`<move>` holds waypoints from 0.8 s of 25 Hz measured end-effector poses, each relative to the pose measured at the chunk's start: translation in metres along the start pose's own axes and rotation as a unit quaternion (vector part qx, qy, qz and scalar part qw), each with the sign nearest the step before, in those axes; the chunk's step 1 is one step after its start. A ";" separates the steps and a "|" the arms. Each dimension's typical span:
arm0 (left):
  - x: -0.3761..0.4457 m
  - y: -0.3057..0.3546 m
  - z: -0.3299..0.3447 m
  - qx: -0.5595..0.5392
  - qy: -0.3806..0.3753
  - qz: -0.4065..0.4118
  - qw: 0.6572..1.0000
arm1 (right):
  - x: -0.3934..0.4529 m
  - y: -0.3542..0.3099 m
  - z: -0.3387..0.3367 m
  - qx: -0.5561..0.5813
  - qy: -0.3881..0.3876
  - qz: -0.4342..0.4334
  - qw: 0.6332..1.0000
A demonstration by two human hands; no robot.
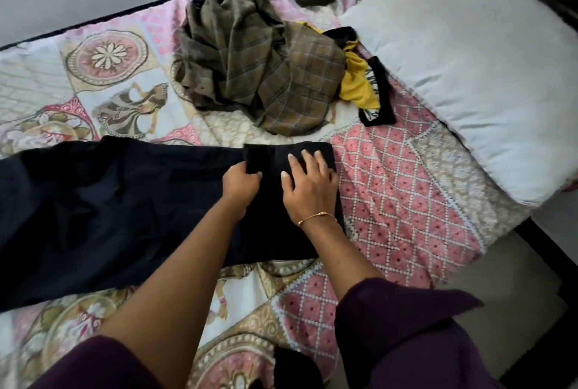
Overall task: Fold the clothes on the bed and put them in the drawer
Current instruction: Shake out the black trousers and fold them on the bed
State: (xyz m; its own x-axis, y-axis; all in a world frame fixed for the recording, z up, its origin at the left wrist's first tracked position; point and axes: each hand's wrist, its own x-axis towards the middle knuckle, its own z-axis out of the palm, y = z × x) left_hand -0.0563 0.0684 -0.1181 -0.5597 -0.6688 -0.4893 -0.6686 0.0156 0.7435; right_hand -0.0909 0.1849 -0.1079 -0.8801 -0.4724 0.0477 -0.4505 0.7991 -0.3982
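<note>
1. Head view shows a long black cloth garment [109, 207] lying flat on the bed with the pink patterned quilt [391, 185]; its long axis runs left to right in front of the person.
2. Both hands are at the right end of the garment, where a part is already folded over.
3. The left hand [240, 182] has curled fingers and pinches the edge of the folded flap.
4. The right hand [308, 184] lies flat with spread fingers and presses on the fold.
5. The unfolded length stretches far to the left, so in my judgement the left hand is nearer to it for the next fold.
6. A crumpled heap of olive checked clothes [250, 66] waits behind, well apart from the hands.
</note>
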 end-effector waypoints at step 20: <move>0.003 -0.066 0.009 0.455 0.017 0.267 0.849 | -0.011 0.019 0.023 -0.011 -0.046 0.159 0.986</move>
State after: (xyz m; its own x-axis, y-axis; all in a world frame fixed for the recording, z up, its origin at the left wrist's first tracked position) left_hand -0.0180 0.0719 -0.1725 -0.8976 -0.4073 -0.1687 -0.4349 0.8809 0.1870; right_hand -0.0864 0.1974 -0.1370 -0.9607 -0.2271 -0.1596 -0.1577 0.9199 -0.3591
